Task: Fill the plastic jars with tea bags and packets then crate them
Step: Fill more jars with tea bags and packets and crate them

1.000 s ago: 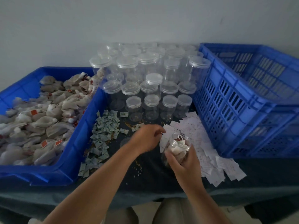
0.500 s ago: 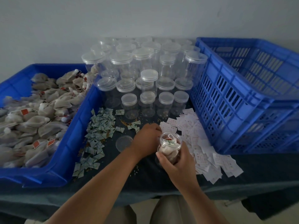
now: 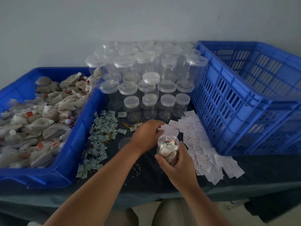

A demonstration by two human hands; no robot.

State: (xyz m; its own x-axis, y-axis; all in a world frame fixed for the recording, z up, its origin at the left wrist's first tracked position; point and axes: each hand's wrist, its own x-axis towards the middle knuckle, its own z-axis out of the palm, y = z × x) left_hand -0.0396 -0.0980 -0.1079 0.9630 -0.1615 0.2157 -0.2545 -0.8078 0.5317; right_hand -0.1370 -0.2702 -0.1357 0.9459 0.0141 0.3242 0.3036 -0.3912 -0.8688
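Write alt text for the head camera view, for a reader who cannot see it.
A person's right hand grips an open jar stuffed with tea bags while the left hand touches the white packets beside it. Lidded empty jars stand behind, between a blue tray of tea bags and a blue crate.

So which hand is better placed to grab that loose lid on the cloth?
Left, probably. The right hand grips the jar, so it is busy. The lid lies close beside the left hand, which only touches the white packets.
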